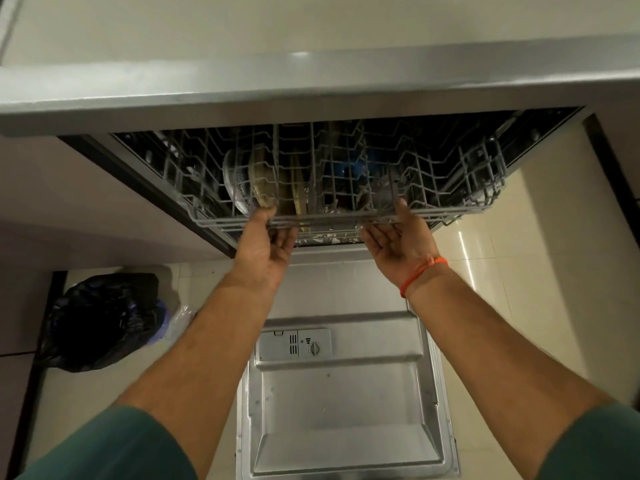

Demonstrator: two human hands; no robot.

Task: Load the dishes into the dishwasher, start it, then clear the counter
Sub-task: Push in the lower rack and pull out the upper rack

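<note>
1. Overhead, the steel counter [311, 77] runs across the whole top of the view, its front edge overhanging the dishwasher opening.
2. Below it, the dishwasher door [343, 393] lies folded down flat over the pale tiled floor [502, 271], its inner steel face up, with the detergent dispenser [294, 342] near the door's hinge edge.
3. Next, the grey wire rack [346, 174] sits partly drawn out under the counter's front edge; its front rail reaches out over the door's hinge edge.
4. Inside the rack, the dishes [256, 181] stand on edge in the left half: a clear glass plate and some tan ones side by side. Something blue lies deeper, right of centre; it is too dim to name.
5. At the floor's left edge sits a black bin bag [100, 320].
6. The left hand [266, 244] grips the rack's front rail, fingers curled under it, thumb on top.
7. The right hand [398, 237] lies palm up, fingers curling under the same rail further right; an orange thread band [420, 273] circles its wrist.
</note>
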